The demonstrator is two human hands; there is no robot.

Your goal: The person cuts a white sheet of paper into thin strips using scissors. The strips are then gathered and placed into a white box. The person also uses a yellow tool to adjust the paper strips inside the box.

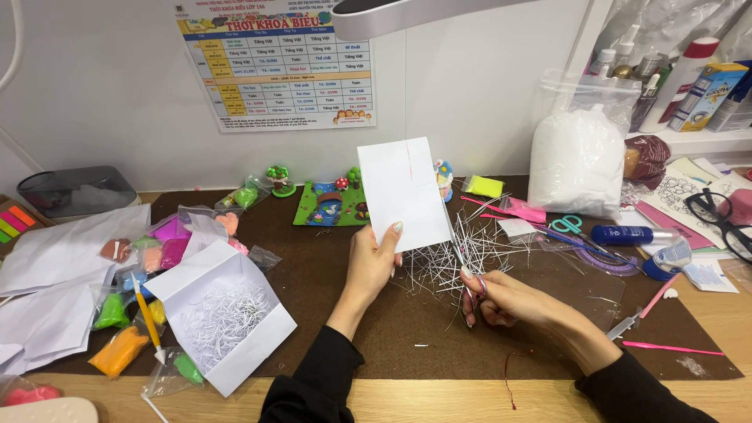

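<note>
Clearly the white paper sheet [405,192] is a light, floppy thing — it stands upright only because my left hand [371,262] pinches its lower left edge, thumb in front and fingers closed behind, and I judge it would bend or tear if gripped anywhere but close to the cut line. It hangs above the middle of the brown mat [376,337], a thin pink line running down near its right side. My right hand [501,299] is curled almost shut around the handles of a pair of scissors [464,270], whose blades rise to the sheet's lower right corner; whether the blades are parted I cannot tell. Under them lies a heap of thin paper strips [462,251] — wispy, easily scattered. Toward the mat's left edge sits a folded paper tray [223,309] filled with more shreds, with small bags of coloured clay [129,345] beside it. Near the right edge lie a second pair of scissors with teal handles [568,225], a blue glue tube [630,233] and a big bag of white filling [577,157]; black glasses [717,219] rest past the mat's far right corner.
</note>
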